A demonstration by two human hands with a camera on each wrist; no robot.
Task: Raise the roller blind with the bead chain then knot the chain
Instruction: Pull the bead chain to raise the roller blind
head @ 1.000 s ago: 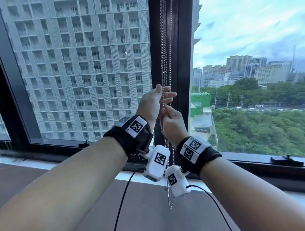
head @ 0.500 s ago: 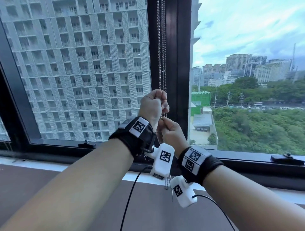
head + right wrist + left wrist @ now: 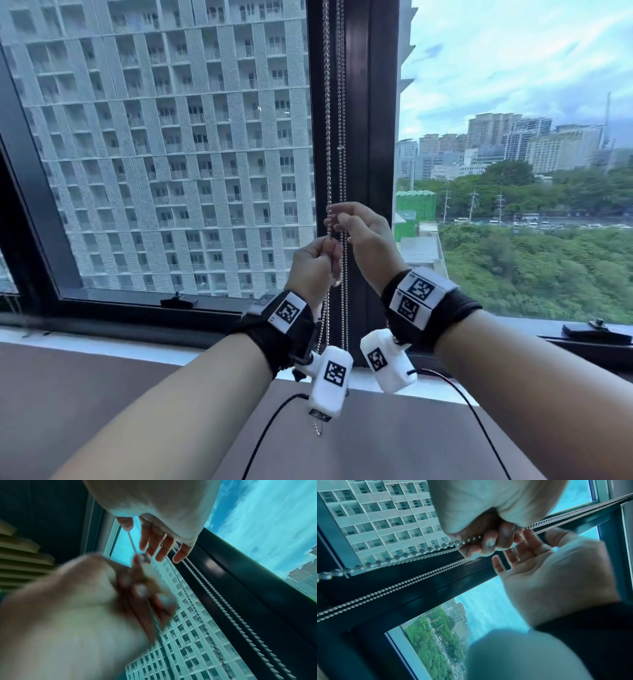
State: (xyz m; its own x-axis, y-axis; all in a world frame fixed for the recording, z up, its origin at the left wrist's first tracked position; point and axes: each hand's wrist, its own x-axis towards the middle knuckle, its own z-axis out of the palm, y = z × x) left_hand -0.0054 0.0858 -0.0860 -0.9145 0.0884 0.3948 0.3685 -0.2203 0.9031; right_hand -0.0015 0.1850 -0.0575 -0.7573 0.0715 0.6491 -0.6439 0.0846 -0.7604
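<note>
— Both hands work the bead chain (image 3: 328,137), which hangs in front of the dark window post (image 3: 371,137) between the two panes. The left hand (image 3: 313,265) has its fingers curled tight round one strand, thumb on top.

— And the right hand (image 3: 368,236)?

— It sits just above and to the right of the left one. The head view shows the thumb and forefinger brought together at the strands, the rest of the fingers loosely bent. In the right wrist view a thin length runs taut from that pinch down to the left fist, and the other fingers (image 3: 160,547) are spread and straight.

— So a narrow grip on the right, a closed one on the left?

— Yes, each holding chain. The left wrist view shows beads entering the left fist on one side and leaving on the other.

— Where does the chain go below the hands?

— Several strands drop between the wrists, past the white wrist cameras (image 3: 330,378), and a small end dangles just over the brown surface (image 3: 102,394).

— Is the blind itself visible?

— Only pleated folds (image 3: 20,555) at the edge of the right wrist view; both panes show buildings and trees.
</note>
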